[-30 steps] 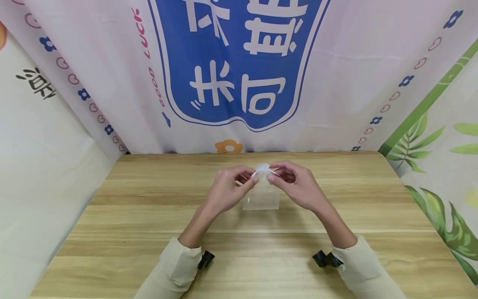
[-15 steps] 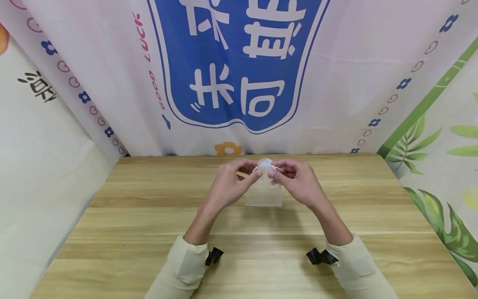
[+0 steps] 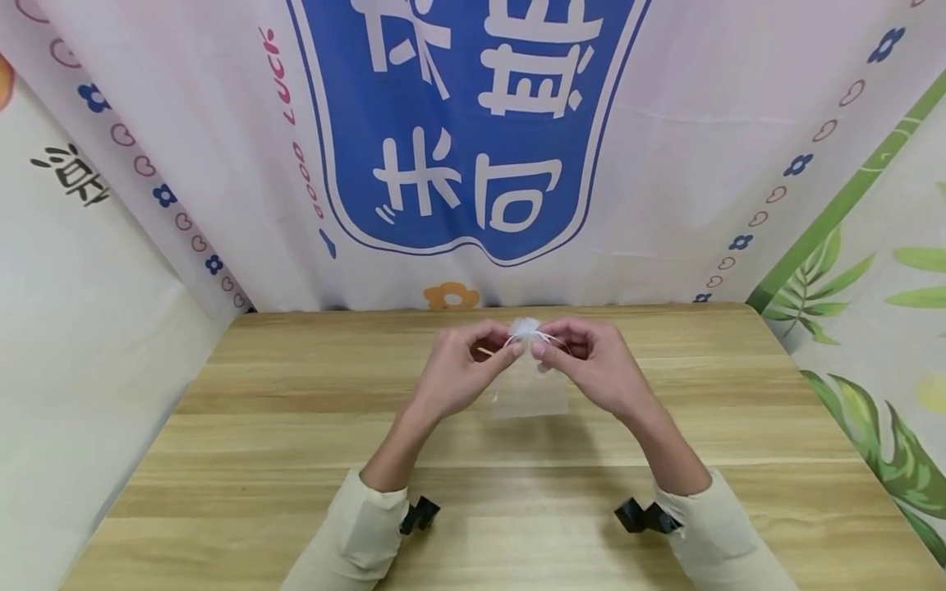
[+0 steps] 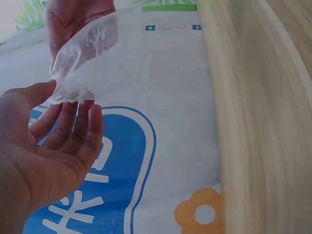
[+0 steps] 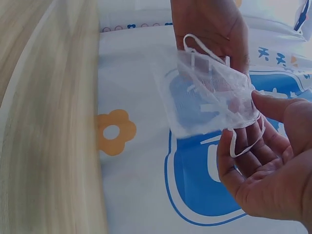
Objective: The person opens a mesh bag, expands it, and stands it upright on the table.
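"Where is the sheer bag (image 3: 530, 396) now?"

"Between the two hands, above the wooden table (image 3: 488, 533). The left hand (image 3: 460, 371) has its gathered neck from one side, the right hand (image 3: 597, 371) from the other. The body of it hangs below the fingertips, flat and see-through, on the person's side of the grip."

"How tight are those grips?"

"Narrow on both sides. Each thumb meets the fingers at the neck, and the remaining fingers bend loosely. I can't tell how much is fabric and how much is cord in either pinch."

"Where does the white cord (image 5: 232, 146) run?"

"Around the neck, with a loop out to each side. The right wrist view shows one loop curving across the right fingers and another up by the left hand. A small ruffle stands above the cord, between the hands."

"Anything different from half a second ago?"

"Not much. Both hands have the same hold at the neck. The bag's lower edge has swung a little to the right and nearer the person, and it sits slightly tilted now, where it was nearly level. The wood grain shows through it more plainly too."
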`<state>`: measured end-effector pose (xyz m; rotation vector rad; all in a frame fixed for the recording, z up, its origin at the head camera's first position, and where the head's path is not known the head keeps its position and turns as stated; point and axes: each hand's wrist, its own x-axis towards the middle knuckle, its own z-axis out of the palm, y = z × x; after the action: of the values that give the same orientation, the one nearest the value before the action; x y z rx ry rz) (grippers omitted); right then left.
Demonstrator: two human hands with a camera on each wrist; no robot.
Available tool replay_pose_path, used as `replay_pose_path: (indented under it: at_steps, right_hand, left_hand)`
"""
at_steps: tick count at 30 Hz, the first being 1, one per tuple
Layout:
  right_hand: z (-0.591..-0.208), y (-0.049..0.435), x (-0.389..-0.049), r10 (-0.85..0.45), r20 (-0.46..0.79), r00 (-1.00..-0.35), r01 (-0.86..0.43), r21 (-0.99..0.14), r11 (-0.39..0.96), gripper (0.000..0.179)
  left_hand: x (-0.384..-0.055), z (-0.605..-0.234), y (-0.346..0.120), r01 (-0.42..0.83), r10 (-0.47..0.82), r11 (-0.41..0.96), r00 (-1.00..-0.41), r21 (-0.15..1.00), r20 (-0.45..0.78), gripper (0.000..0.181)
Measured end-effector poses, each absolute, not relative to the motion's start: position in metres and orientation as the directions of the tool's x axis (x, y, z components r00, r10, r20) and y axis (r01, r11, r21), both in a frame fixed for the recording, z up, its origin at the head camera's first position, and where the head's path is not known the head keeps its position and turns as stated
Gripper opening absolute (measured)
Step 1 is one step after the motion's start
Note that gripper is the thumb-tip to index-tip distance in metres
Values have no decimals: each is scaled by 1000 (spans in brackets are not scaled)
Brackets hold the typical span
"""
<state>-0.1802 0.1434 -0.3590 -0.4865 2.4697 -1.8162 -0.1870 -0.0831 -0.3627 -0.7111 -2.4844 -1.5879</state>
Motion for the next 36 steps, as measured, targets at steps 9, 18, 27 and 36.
replay_pose_path:
  at_steps: [9,18,27,36]
  right_hand:
    - [-355,142,-175,-291,137,-947,-213,-945,247,21]
    - [-352,139,-176,-277,161,-947,-225,-950,216,18]
    - [-352,140,-176,-216,196,-956,-243,-946,214,15]
    - [-355,143,-174,-193,202,-960,-242,-947,211,16]
  left_hand:
    - [-181,-357,-82,446,315,314,-882,838,352,13]
    - [-184,-356,-83,444,309,299,-883,845,354,11]
    - [-185,-356,-87,433,279,276,-890,858,360,10]
    - [-186,-359,-90,413,270,282,-900,866,342,10]
